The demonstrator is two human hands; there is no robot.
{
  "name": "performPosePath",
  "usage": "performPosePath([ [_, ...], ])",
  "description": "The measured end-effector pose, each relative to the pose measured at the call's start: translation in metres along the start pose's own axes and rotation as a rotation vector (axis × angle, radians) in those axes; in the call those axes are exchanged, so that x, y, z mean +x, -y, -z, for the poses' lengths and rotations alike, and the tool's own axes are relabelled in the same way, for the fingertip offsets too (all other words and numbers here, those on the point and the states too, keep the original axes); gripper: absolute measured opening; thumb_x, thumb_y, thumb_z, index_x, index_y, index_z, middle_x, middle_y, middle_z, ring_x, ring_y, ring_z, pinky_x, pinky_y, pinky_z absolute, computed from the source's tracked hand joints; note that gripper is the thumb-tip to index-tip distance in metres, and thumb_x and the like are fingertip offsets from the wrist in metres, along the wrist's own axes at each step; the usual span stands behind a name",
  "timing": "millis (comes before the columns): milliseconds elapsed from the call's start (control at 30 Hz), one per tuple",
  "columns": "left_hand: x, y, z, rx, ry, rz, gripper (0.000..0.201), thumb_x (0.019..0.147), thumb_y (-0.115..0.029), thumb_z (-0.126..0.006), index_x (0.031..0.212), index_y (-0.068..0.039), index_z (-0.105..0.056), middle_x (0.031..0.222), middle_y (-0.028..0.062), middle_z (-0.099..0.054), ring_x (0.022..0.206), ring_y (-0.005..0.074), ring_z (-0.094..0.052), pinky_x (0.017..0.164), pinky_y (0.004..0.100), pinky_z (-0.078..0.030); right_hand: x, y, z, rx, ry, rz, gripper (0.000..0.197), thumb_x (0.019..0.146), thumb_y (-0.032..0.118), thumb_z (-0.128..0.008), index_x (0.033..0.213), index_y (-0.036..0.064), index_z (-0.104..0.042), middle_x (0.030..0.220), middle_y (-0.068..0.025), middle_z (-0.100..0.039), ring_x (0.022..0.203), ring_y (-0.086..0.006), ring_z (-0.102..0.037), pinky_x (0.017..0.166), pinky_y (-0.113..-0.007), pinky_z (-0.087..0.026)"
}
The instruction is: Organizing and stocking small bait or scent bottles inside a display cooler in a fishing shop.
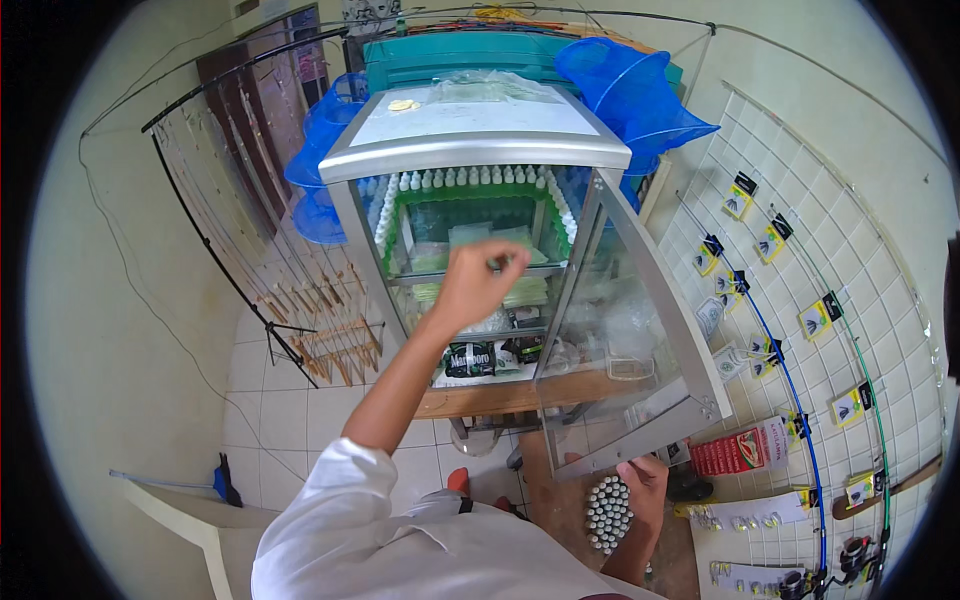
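Observation:
My left hand (485, 275) is raised in front of the open glass display cabinet (480, 150), its fingers curled in. Anything inside those fingers is too small or hidden to name. Behind it, small white bottles (470, 178) line the green-edged upper shelf along its back and sides. Low on the right, my right hand (645, 480) is closed beside the bottom corner of the cabinet's glass door (640, 330); what it grips, if anything, cannot be made out. A tight cluster of white-capped bottles (608, 513) stands next to that hand, over a brown surface.
The metal-framed door swings out to the right. Lower shelves hold dark packets (470, 358) and clear plastic bags. Blue nets (630, 90) hang at both sides of the cabinet. Fishing rods (785, 385) and small packs hang on the white wall grid (800, 250); a rod rack (210, 240) stands left.

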State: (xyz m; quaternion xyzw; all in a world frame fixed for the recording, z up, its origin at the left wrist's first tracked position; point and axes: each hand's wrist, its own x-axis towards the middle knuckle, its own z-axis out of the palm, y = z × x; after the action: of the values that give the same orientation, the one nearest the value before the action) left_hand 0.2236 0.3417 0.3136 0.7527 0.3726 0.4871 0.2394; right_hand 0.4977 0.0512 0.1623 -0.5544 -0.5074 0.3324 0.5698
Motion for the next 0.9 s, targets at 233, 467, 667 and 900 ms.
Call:
performPosePath([
  [233,-0.139,0.014,0.027,-0.203,0.256,-0.004,0.015,0.089,-0.01,-0.076,0.1,0.0,-0.076,0.087,0.0084,-0.075,0.071,0.0132,-0.064,0.067,0.0294,-0.052,0.008,0.008,-0.016,0.034,0.112,0.008,0.012,0.084,0.001,-0.076,0.093,-0.0056,-0.071,0.083,-0.0051,-0.064,0.079,-0.0125,-0.057,0.071,-0.028,-0.044],
  [467,-0.205,0.001,0.057,-0.486,0.505,0.172,0.023,0.084,-0.006,-0.08,0.107,-0.004,-0.076,0.099,0.0065,-0.076,0.082,0.0129,-0.064,0.078,0.0298,-0.054,0.01,0.037,-0.07,0.107,0.259,0.061,0.022,0.084,-0.002,-0.075,0.105,-0.0032,-0.075,0.099,-0.0093,-0.072,0.091,-0.0158,-0.064,0.082,-0.029,-0.049],
  [667,-0.224,0.018,0.081,-0.507,0.504,0.212,0.031,0.085,-0.01,-0.08,0.114,-0.001,-0.074,0.107,0.0088,-0.075,0.089,0.0157,-0.068,0.084,0.0296,-0.055,0.016,0.046,-0.136,-0.077,0.35,0.002,0.024,0.088,0.004,-0.074,0.112,-0.0013,-0.074,0.104,-0.0092,-0.071,0.098,-0.0147,-0.064,0.085,-0.029,-0.051],
  [900,-0.231,0.075,0.089,-0.76,0.141,0.323,0.023,0.093,0.002,-0.069,0.114,0.008,-0.068,0.109,0.0107,-0.071,0.097,0.0165,-0.068,0.088,0.0304,-0.054,0.048,0.053,-0.228,0.018,0.423,0.02,0.044,0.092,0.009,-0.073,0.133,-0.0007,-0.06,0.122,-0.0112,-0.062,0.111,-0.0191,-0.062,0.091,-0.032,-0.052],
])
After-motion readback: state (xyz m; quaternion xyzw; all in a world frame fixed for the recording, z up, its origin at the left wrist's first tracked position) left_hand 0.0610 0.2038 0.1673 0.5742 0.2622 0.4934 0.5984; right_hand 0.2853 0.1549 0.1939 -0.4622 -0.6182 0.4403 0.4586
